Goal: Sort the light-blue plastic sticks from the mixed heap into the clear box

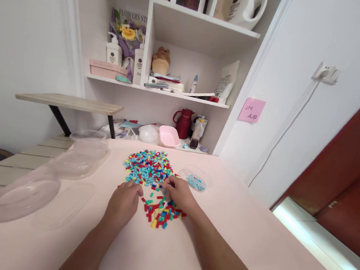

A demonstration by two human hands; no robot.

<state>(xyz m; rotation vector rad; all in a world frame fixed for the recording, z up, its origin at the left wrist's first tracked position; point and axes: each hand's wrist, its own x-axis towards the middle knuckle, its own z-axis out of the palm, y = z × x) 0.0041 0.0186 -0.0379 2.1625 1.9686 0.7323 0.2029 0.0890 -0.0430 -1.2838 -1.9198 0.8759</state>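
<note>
A large heap of small coloured toy bricks (148,166) in blue, red, yellow and green lies on the pink tabletop (155,255). Nearer to me is a smaller, looser group of bricks (161,214), mostly red and yellow. My left hand (125,200) rests at the heap's near left edge, its fingers curled together. At the near right edge, my right hand (179,192) has its fingertips pinched low over the bricks. Whatever either hand holds is too small or hidden to see. Right of it stands a clear plastic container (206,181) with light-blue bricks (195,182) inside.
Several clear plastic containers (28,192) and a clear lid (64,209) line the table's left side. A pink tray (168,137), a dark red jug (185,123) and a bottle (198,134) stand at the back. Above are white shelves (184,95).
</note>
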